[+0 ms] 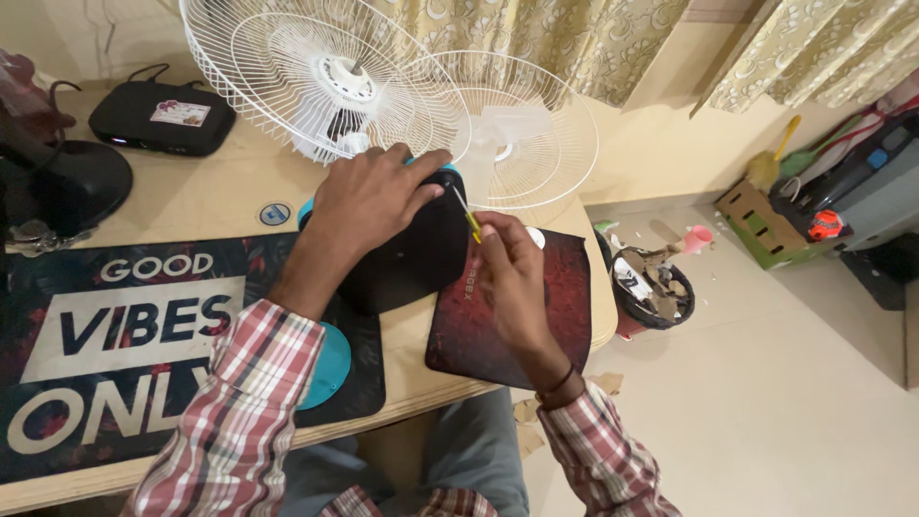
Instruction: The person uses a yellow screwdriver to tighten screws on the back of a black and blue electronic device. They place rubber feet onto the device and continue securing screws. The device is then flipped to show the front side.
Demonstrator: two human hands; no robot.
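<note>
My left hand (371,196) lies flat on top of a black fan body (412,254) with teal trim that rests on the wooden desk. My right hand (510,266) pinches a small yellow-handled screwdriver (468,218), its thin shaft pointing up toward the top edge of the black body. A white wire fan guard (287,77) stands just behind the left hand, and a second white guard (536,134) lies behind the screwdriver. A teal round part (330,364) shows beside my left sleeve.
A dark red mouse pad (479,325) and a large printed desk mat (105,335) cover the desk (211,191). A black box (161,117) and a black round base (67,182) sit at the back left. On the floor stand a bin (653,287) and boxes (766,215).
</note>
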